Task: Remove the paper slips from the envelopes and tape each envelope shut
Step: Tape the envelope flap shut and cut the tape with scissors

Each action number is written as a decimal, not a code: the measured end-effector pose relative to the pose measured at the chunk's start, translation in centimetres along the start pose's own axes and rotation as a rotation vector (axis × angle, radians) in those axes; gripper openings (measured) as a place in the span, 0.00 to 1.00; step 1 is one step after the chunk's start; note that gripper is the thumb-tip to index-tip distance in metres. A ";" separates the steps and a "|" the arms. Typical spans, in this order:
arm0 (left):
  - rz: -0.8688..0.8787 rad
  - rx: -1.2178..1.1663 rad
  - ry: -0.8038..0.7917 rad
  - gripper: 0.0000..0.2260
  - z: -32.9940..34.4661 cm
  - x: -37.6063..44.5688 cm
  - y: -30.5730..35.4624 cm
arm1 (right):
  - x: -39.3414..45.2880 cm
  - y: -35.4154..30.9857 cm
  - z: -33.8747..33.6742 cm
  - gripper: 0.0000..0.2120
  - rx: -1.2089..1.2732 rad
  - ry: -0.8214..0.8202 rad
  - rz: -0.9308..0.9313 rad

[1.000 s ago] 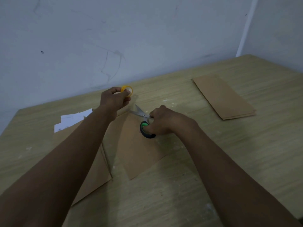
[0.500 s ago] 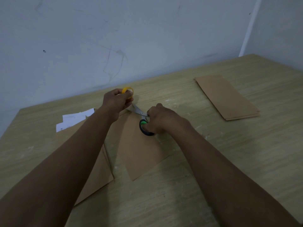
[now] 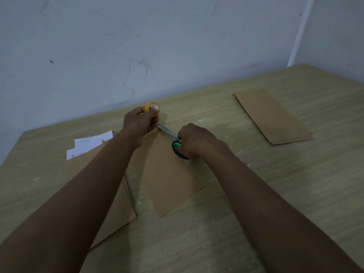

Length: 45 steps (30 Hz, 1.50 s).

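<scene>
We see the wood surface (image 3: 256, 194) w/ a brown envelope (image 3: 167, 180) flat in the middle. Our left hand (image 3: 140, 122) holds the yellow tape roll (image 3: 152, 108); right hand (image 3: 195, 139) grips scissors (image 3: 173, 141) on the envelope's far end.

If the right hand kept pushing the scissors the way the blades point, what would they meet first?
Most likely the left hand holding the tape roll: the scissors in the right hand point at its fingers, though depth is unclear.
</scene>
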<state>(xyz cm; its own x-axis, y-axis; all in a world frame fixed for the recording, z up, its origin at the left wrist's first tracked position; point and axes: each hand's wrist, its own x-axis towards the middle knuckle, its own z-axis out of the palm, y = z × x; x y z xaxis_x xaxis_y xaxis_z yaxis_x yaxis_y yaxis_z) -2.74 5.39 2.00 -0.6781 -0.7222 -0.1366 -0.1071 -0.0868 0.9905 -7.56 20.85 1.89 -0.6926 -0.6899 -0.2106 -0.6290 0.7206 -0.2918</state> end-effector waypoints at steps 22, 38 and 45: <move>-0.039 0.116 -0.005 0.06 0.8 -1.2 -1.2 | -0.9 2.5 -1.7 0.14 0.565 0.173 0.209; -0.025 0.206 -0.196 0.04 0.6 -2.7 0.5 | -0.8 1.6 -0.9 0.15 0.165 0.281 0.354; -0.008 0.236 -0.266 0.04 -0.4 -3.2 0.8 | 1.4 -0.9 -1.5 0.20 1.002 0.405 -0.021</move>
<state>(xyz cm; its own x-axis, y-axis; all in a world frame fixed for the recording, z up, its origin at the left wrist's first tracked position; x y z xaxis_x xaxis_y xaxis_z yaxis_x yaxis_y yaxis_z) -0.38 7.33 3.20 -0.8387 -0.5157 -0.1749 -0.2569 0.0915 0.9621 -8.46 19.31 3.24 -0.8661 -0.4944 0.0735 -0.1940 0.1970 -0.9610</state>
